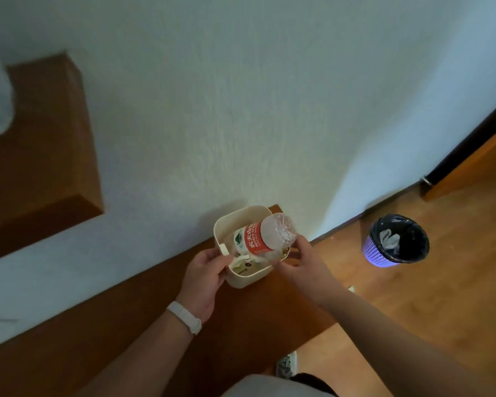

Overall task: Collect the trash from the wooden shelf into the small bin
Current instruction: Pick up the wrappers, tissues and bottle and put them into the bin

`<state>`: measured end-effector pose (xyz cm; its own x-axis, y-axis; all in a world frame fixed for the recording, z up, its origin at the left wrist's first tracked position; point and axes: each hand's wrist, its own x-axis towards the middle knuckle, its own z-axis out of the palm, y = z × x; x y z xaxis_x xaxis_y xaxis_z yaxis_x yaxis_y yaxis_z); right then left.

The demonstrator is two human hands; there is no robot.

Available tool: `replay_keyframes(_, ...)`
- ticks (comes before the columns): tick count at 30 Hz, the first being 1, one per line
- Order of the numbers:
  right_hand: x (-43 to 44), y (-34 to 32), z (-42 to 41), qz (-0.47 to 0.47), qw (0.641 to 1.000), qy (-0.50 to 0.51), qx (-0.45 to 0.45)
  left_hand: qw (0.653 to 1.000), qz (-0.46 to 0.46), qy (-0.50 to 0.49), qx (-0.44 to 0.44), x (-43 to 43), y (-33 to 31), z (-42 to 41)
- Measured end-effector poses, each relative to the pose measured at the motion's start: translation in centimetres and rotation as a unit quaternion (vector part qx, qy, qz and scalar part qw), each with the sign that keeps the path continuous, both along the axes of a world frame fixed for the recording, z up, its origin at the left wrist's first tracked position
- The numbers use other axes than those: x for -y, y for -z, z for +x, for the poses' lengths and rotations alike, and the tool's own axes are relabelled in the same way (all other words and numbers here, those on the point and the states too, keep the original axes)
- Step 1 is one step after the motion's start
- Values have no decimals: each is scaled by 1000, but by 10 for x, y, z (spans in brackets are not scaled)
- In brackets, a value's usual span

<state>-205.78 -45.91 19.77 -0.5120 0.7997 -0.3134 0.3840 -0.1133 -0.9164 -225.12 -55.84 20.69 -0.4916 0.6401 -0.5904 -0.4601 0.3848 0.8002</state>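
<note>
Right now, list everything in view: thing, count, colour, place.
small bin: 1, cream, on the wooden shelf by the wall, held at both sides
plastic bottle: 1, clear with a red and white label, lying tilted in the small bin, base poking over the rim
paper trash: some, whitish, in the small bin under the bottle
wooden shelf: 1, dark brown, along the wall
upper wooden ledge: 1, brown, upper left
floor bin: 1, purple with a black liner, on the floor, right
shoe: 1, pale, bottom centre
wristband: 1, white, on the left wrist
left hand: grip on the bin's left side
right hand: at the bin's right edge
</note>
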Motion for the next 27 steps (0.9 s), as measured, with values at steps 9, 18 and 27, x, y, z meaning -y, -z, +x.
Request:
replay_keyframes(9, -55, 13, -10, 24, 999, -30, 26, 1000, -18, -20, 16, -45, 8, 0)
replay_keyframes(18, -63, 26, -26, 51, 998, -28, 40, 1000, -26, -7, 13, -56, 20, -21)
replay_keyframes(27, -62, 26, -28, 75, 994, -46, 61, 998, -26, 50, -38, -50, 19, -23)
